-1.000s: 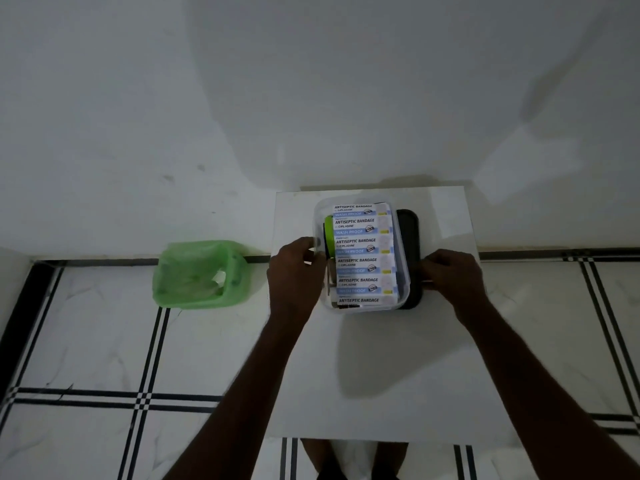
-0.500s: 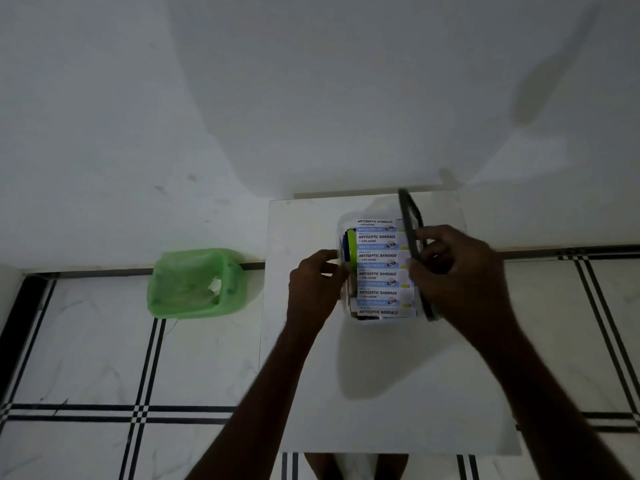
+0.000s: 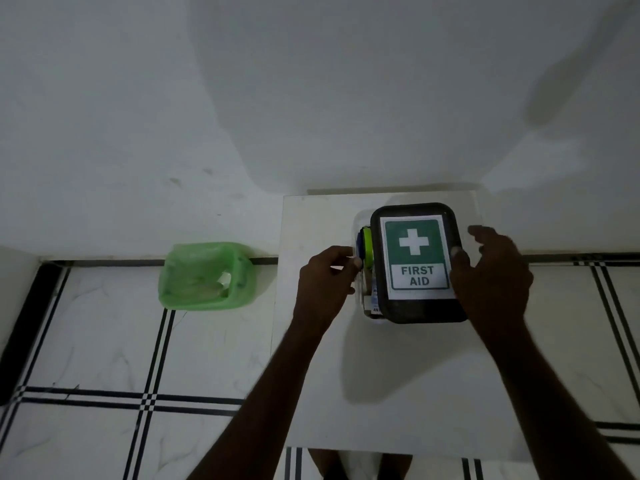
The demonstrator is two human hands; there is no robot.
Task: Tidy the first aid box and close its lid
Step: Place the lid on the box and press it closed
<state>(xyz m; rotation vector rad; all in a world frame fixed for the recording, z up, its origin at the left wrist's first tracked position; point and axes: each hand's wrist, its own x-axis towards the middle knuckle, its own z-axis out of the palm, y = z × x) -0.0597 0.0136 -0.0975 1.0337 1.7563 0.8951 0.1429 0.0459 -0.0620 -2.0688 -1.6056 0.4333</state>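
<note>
A clear plastic first aid box (image 3: 366, 308) stands on a small white table (image 3: 381, 393). Its dark lid (image 3: 415, 310), bearing a green FIRST AID label, lies over most of the box, shifted to the right so the left strip stays uncovered. A green and blue round item (image 3: 365, 249) shows in that gap. My left hand (image 3: 325, 285) holds the box's left wall. My right hand (image 3: 491, 275) grips the lid's right edge with the thumb on top and the fingers spread.
A green plastic container (image 3: 207, 275) sits on the tiled floor left of the table, against the white wall. Black-lined white floor tiles (image 3: 104, 341) surround the table. The table's front half carries nothing but shadow.
My right hand picked the lid up from beside the box, swung it over and laid it face up across the box, hiding the bandage packs. My left hand stayed on the box.
</note>
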